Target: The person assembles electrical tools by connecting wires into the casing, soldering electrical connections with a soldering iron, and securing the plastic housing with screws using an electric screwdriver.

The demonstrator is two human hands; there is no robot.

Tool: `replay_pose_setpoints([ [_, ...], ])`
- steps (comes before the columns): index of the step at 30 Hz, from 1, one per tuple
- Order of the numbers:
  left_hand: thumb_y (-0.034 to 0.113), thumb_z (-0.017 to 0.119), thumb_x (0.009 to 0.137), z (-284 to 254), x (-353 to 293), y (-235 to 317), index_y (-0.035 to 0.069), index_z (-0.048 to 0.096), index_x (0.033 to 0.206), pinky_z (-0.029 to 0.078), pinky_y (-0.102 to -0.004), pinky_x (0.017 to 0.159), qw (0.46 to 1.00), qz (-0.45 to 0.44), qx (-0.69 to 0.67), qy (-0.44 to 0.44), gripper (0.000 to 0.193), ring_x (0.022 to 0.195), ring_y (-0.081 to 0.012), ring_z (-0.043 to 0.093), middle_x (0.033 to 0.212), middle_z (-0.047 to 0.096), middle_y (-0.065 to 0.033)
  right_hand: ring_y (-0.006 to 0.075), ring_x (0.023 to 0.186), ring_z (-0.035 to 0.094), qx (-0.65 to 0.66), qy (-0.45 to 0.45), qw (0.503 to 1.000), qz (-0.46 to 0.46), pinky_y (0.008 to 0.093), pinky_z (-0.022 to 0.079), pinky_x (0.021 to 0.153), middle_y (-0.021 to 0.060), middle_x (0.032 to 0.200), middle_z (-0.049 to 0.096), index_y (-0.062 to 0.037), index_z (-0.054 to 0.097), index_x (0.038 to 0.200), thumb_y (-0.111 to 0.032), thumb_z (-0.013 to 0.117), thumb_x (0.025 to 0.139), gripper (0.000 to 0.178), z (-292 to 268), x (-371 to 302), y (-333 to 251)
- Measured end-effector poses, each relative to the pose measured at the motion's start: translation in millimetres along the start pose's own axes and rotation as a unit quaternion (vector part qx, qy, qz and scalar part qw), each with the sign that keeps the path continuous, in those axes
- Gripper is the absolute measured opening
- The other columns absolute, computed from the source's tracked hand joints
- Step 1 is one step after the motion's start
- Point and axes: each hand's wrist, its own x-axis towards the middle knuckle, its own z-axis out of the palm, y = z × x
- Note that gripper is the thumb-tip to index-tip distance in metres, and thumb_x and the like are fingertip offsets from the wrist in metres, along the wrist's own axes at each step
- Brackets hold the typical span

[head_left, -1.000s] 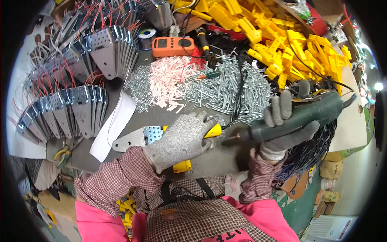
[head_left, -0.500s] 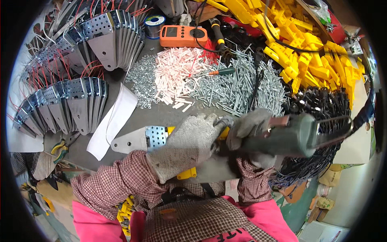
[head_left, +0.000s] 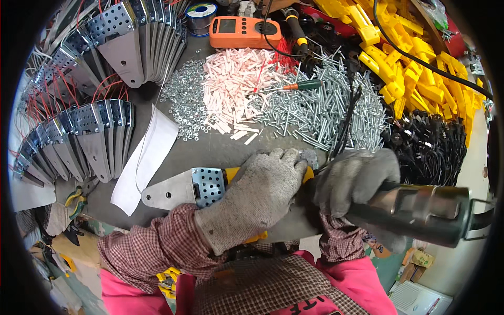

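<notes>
The workpiece, a tapered grey metal plate joined to a perforated metal cover and a yellow plastic handle, lies flat on the dark worktop in front of the operator. The left hand, gloved, lies over the handle, fingers close together and curled around it. The right hand is closed around a dark green power driver, its nose toward the handle; the bit's contact is hidden. The step in hand appears to be fastening the handle; the next move calls for axial alignment and steady clamping. Beyond lie loose screws, pale pink sleeves and an orange multimeter.
</notes>
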Motion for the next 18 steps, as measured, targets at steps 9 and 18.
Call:
replay_pose_setpoints([
  [9, 0.019, 0.070, 0.076, -3, 0, 7, 0.001, 0.057, 0.117, 0.050, -0.0391, 0.082, 0.998, -0.028, 0.057, 0.008, 0.047, 0.098, -0.0269, 0.060, 0.099, 0.058, -0.0117, 0.0252, 0.060, 0.062, -0.147, 0.227, 0.951, -0.149, 0.0341, 0.054, 0.050, 0.0132, 0.080, 0.064, -0.0012, 0.045, 0.116, -0.072, 0.071, 0.073, 0.087, 16, -3, -11],
  [18, 0.019, 0.064, 0.081, 2, 0, 5, -0.003, 0.056, 0.113, 0.050, -0.0391, 0.085, 0.999, -0.040, -0.009, 0.021, 0.039, 0.099, -0.0270, 0.059, 0.101, 0.058, -0.0128, 0.0360, 0.077, 0.064, 0.027, 0.198, 0.979, -0.047, 0.0448, 0.054, 0.072, 0.0241, 0.084, 0.064, 0.0034, 0.058, 0.098, -0.031, 0.069, 0.086, 0.038, 12, -3, 10],
])
